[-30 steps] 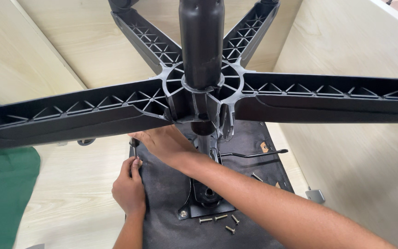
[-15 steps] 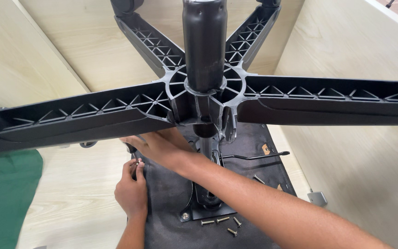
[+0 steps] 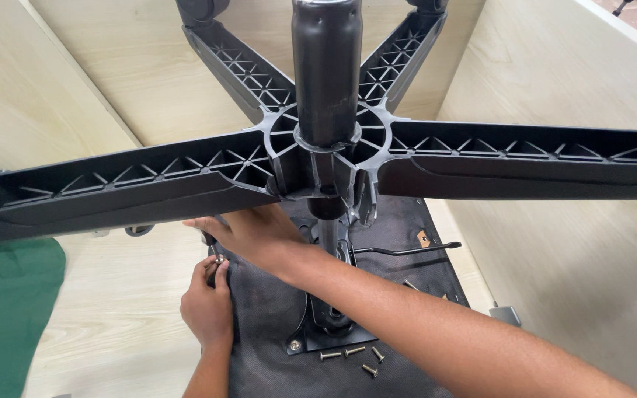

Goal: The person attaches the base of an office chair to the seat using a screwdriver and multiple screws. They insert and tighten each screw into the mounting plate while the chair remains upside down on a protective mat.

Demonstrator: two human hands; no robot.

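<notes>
My right hand (image 3: 248, 234) reaches across from four o'clock and is closed around the dark handle of a screwdriver (image 3: 209, 245), which sticks out of my fist toward six o'clock, its long axis running roughly from twelve to six, tip downward. My left hand (image 3: 206, 306) comes up from six o'clock, directly below the right, with its fingertips pinched together at the screwdriver's tip on what seems to be a small screw, though the pinch hides it and I cannot be sure. Both hands meet at the nine o'clock edge of the black chair seat underside (image 3: 267, 324), which lies flat on the pale wooden floor (image 3: 119, 309). The left hand is nearer to the tip; the right only carries the handle above it. The star-shaped chair base (image 3: 149, 180) spreads over my hands. Loose screws (image 3: 352, 355) lie at five o'clock of my left hand, near the metal plate (image 3: 318, 335).
</notes>
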